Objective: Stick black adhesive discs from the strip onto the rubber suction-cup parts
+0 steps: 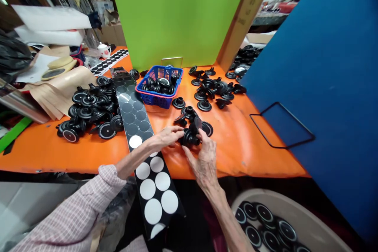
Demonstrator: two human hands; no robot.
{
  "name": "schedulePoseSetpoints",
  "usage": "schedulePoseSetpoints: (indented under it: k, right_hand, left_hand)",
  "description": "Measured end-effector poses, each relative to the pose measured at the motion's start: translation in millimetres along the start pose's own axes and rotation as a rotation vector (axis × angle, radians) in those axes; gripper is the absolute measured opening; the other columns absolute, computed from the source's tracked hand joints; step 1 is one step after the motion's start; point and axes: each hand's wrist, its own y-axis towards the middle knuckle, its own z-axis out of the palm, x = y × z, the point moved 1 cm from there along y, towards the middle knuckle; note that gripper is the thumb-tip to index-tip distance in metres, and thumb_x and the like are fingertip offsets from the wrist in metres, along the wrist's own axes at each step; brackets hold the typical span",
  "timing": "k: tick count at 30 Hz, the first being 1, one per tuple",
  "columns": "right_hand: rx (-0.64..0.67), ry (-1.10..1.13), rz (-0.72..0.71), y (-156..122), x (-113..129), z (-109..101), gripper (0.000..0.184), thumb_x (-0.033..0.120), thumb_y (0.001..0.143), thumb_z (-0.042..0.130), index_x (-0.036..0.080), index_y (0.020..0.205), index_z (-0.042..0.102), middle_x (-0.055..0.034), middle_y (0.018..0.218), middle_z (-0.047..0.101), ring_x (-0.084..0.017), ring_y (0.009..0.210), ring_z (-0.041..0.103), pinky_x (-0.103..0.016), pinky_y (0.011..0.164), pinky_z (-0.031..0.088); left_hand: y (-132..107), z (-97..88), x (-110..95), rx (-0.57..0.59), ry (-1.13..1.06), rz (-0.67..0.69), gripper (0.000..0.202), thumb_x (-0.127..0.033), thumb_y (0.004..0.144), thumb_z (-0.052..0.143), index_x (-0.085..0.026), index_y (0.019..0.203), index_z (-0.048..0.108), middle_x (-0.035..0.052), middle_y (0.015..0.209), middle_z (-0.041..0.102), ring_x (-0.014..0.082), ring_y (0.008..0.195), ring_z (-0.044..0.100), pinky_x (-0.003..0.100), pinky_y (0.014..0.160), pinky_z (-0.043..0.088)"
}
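Ahead of me on the orange tabletop, a black stepped round part like a lid knob (pixel 188 138) is between my hands. My left hand (pixel 169 136) pinches its left side with bent fingertips. My right hand (pixel 206 156) grips it from the right, thumb below and fingers above. A thin dark disc (pixel 196 125) stands at the right fingertips; whether it is fixed to the part I cannot tell. Just beyond lie several similar black parts (pixel 188 112). A long black sheet of round stickers (pixel 138 115) runs under my left forearm, its near end showing white circles.
A blue basket (pixel 158 100) holds more black parts. Heaps of them lie at left (pixel 91 106) and back right (pixel 211 86). A beige tub (pixel 307 212) with ringed black discs stands below right. Green (pixel 180 15) and blue boards (pixel 325 86) wall the back and right.
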Motion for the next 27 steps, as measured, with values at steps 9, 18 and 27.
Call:
schedulePoseSetpoints:
  k: [9, 18, 27]
  right_hand:
    - [-0.011, 0.298, 0.041, -4, 4, -3, 0.071, 0.023, 0.079, 0.069, 0.028, 0.138, 0.030, -0.0085, 0.112, 0.051, -0.022, 0.103, 0.058, -0.044, 0.089, 0.054]
    - [0.092, 0.427, 0.109, -4, 30, 14, 0.068, 0.027, 0.076, 0.070, 0.026, 0.131, 0.031, -0.0048, 0.103, 0.053, -0.019, 0.096, 0.060, -0.041, 0.088, 0.054]
    - [0.237, 0.419, -0.101, 6, 52, 11, 0.071, 0.025, 0.079, 0.065, 0.027, 0.139, 0.028, -0.0097, 0.120, 0.052, -0.023, 0.111, 0.057, -0.042, 0.091, 0.054]
  left_hand:
    - [-12, -13.7, -8, 0.264, 0.025, -0.216, 0.044, -0.035, 0.065, 0.079, -0.018, 0.104, 0.067, 0.0091, 0.095, 0.068, 0.0180, 0.077, 0.065, 0.032, 0.071, 0.054]
    - [-53, -34.1, 11, -0.046, -0.075, -0.108, 0.037, -0.040, 0.071, 0.075, -0.013, 0.095, 0.065, 0.0090, 0.097, 0.067, 0.0155, 0.079, 0.064, 0.027, 0.070, 0.054]
    - [-74, -40.9, 8, -0.046, -0.217, -0.086, 0.030, -0.036, 0.073, 0.073, -0.014, 0.092, 0.065, 0.0064, 0.092, 0.068, 0.0166, 0.083, 0.065, 0.026, 0.072, 0.052]
